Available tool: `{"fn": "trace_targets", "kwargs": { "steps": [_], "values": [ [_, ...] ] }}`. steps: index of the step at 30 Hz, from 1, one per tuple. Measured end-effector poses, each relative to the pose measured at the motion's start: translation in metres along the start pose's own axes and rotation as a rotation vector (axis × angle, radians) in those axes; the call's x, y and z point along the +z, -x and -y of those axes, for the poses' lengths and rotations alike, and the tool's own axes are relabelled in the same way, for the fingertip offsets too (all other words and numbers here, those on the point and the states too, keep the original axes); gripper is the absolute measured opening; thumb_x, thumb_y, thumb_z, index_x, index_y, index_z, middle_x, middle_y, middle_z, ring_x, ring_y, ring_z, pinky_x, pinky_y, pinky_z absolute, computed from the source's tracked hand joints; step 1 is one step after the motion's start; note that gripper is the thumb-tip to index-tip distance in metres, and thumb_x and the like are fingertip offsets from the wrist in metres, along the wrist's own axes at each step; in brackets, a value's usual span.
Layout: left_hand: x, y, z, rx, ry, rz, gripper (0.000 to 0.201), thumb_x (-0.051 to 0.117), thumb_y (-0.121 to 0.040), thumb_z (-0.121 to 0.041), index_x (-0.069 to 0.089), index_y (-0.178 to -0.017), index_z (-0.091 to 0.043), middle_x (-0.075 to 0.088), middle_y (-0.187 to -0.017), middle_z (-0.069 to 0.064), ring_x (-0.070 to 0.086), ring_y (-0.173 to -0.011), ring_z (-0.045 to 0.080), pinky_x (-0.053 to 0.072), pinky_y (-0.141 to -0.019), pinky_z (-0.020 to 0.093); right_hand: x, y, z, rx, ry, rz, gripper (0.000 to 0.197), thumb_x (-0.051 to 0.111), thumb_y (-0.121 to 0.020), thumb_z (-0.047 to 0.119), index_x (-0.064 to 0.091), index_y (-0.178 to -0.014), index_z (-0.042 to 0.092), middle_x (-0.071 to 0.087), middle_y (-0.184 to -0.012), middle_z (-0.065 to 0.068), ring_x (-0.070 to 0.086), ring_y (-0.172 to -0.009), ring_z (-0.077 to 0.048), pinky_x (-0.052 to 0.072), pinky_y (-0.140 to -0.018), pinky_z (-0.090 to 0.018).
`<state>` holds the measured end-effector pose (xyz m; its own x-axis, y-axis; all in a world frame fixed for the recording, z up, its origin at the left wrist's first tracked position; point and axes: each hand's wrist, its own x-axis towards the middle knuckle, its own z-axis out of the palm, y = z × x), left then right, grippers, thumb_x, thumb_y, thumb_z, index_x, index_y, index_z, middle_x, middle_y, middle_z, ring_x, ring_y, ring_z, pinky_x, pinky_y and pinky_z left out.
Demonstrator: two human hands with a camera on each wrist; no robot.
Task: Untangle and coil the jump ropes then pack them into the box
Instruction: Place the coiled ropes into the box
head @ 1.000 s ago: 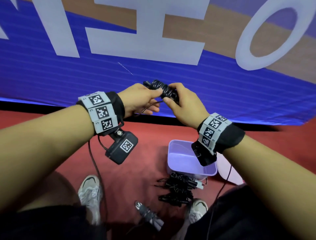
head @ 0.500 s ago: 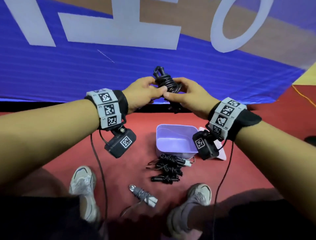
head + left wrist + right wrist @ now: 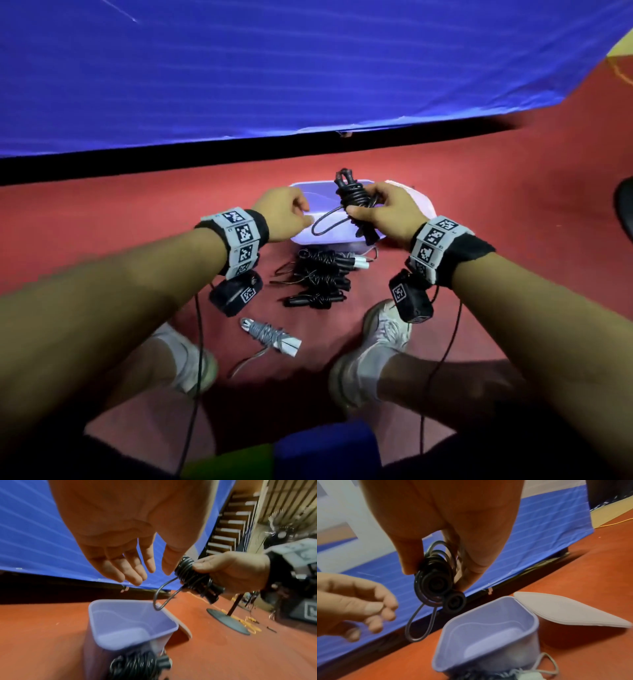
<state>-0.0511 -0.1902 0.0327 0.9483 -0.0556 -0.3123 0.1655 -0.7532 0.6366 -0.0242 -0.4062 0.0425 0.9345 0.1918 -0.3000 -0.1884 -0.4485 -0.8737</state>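
My right hand (image 3: 380, 209) grips a coiled black jump rope (image 3: 352, 198) (image 3: 190, 574) (image 3: 435, 578), its handles wrapped in cord and one loose loop hanging from it. It hovers just above the pale purple box (image 3: 308, 236) (image 3: 130, 622) (image 3: 488, 631), which stands open and empty on the red floor. My left hand (image 3: 291, 214) (image 3: 137, 566) is beside the rope, fingers relaxed and holding nothing. Several more coiled black ropes (image 3: 318, 277) lie in front of the box. A coiled grey rope (image 3: 270, 335) lies nearer my feet.
The box's pale lid (image 3: 565, 609) leans on the floor to its right. A blue banner (image 3: 274, 68) hangs along the wall behind. My two white shoes (image 3: 373, 346) flank the ropes. A dark round stand base (image 3: 228, 620) sits farther right.
Both hands have come down from in front of the banner to just over the box. My left hand has let go of the black rope, which now stays in my right hand alone.
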Motion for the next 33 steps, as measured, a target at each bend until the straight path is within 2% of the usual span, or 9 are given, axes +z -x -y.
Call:
{"fn": "trace_targets", "kwargs": {
  "steps": [3, 9, 12, 14, 16, 20, 23, 27, 33],
  "values": [
    [0.037, -0.012, 0.021, -0.036, -0.2, 0.126, 0.008, 0.066, -0.087, -0.025, 0.066, -0.094, -0.022, 0.069, -0.097, 0.0, 0.062, -0.088, 0.022, 0.049, -0.076, 0.027, -0.001, -0.015, -0.032, 0.091, 0.056, 0.01, 0.032, 0.079, -0.082, 0.015, 0.063, -0.11, 0.009, 0.069, -0.094, -0.007, 0.072, -0.068, -0.019, 0.062, -0.065, -0.039],
    [0.101, -0.037, 0.06, -0.257, -0.321, 0.252, 0.054, 0.058, -0.073, -0.063, 0.064, -0.109, -0.023, 0.069, -0.104, 0.0, 0.064, -0.092, 0.026, 0.056, -0.083, 0.037, 0.003, -0.042, -0.071, 0.161, 0.113, 0.084, 0.03, 0.081, -0.078, 0.021, 0.058, -0.097, 0.022, 0.068, -0.101, -0.01, 0.071, -0.071, -0.033, 0.06, -0.067, -0.049],
    [0.122, -0.044, 0.077, -0.37, -0.164, 0.231, 0.065, 0.053, -0.072, -0.08, 0.063, -0.12, -0.037, 0.069, -0.117, -0.008, 0.057, -0.116, 0.026, 0.037, -0.109, 0.042, 0.004, -0.054, -0.087, 0.2, 0.092, 0.088, 0.031, 0.081, -0.079, 0.02, 0.056, -0.098, 0.023, 0.067, -0.104, -0.011, 0.069, -0.07, -0.027, 0.057, -0.063, -0.04],
    [0.129, -0.048, 0.083, -0.414, -0.074, 0.193, 0.066, 0.05, -0.071, -0.086, 0.066, -0.116, -0.04, 0.068, -0.121, -0.008, 0.047, -0.129, 0.029, 0.024, -0.112, 0.044, 0.006, -0.059, -0.097, 0.221, 0.086, 0.072, 0.033, 0.08, -0.081, 0.02, 0.057, -0.104, 0.02, 0.066, -0.102, -0.008, 0.069, -0.069, -0.027, 0.056, -0.06, -0.038],
    [0.136, -0.053, 0.089, -0.441, 0.014, 0.137, 0.071, 0.049, -0.06, -0.092, 0.07, -0.104, -0.04, 0.071, -0.114, -0.009, 0.048, -0.128, 0.031, 0.029, -0.11, 0.042, 0.008, -0.062, -0.104, 0.229, 0.096, 0.048, 0.036, 0.08, -0.082, 0.02, 0.058, -0.109, 0.015, 0.064, -0.099, -0.004, 0.069, -0.072, -0.029, 0.058, -0.061, -0.04],
    [0.142, -0.056, 0.092, -0.467, 0.219, 0.034, 0.049, 0.072, -0.069, -0.067, 0.074, -0.097, -0.026, 0.074, -0.093, -0.009, 0.067, -0.099, 0.022, 0.052, -0.089, 0.034, 0.009, -0.064, -0.11, 0.256, 0.054, 0.035, 0.034, 0.078, -0.084, 0.016, 0.057, -0.111, 0.011, 0.064, -0.099, -0.006, 0.07, -0.07, -0.033, 0.058, -0.058, -0.043],
    [0.143, -0.052, 0.087, -0.442, 0.282, -0.016, 0.033, 0.08, -0.076, -0.046, 0.067, -0.094, -0.02, 0.07, -0.089, -0.007, 0.066, -0.084, 0.016, 0.05, -0.075, 0.029, 0.007, -0.062, -0.111, 0.265, 0.016, 0.029, 0.034, 0.077, -0.085, 0.013, 0.057, -0.111, 0.008, 0.063, -0.095, -0.005, 0.068, -0.065, -0.031, 0.059, -0.057, -0.049],
    [0.137, -0.039, 0.085, -0.425, 0.318, -0.071, 0.041, 0.086, -0.069, -0.042, 0.053, -0.08, -0.02, 0.069, -0.083, 0.0, 0.063, -0.075, 0.019, 0.051, -0.072, 0.035, 0.003, -0.057, -0.102, 0.253, -0.012, 0.021, 0.036, 0.076, -0.085, 0.01, 0.057, -0.115, 0.006, 0.063, -0.097, -0.008, 0.066, -0.061, -0.029, 0.054, -0.046, -0.033],
    [0.099, -0.032, 0.066, -0.29, 0.408, -0.104, 0.046, 0.09, -0.056, -0.034, 0.051, -0.078, -0.023, 0.063, -0.079, 0.004, 0.055, -0.068, 0.019, 0.047, -0.062, 0.032, -0.008, -0.05, -0.085, 0.216, -0.127, -0.014, 0.031, 0.075, -0.085, 0.004, 0.059, -0.112, 0.004, 0.063, -0.099, -0.01, 0.068, -0.059, -0.02, 0.057, -0.05, -0.031]
  ]
}}
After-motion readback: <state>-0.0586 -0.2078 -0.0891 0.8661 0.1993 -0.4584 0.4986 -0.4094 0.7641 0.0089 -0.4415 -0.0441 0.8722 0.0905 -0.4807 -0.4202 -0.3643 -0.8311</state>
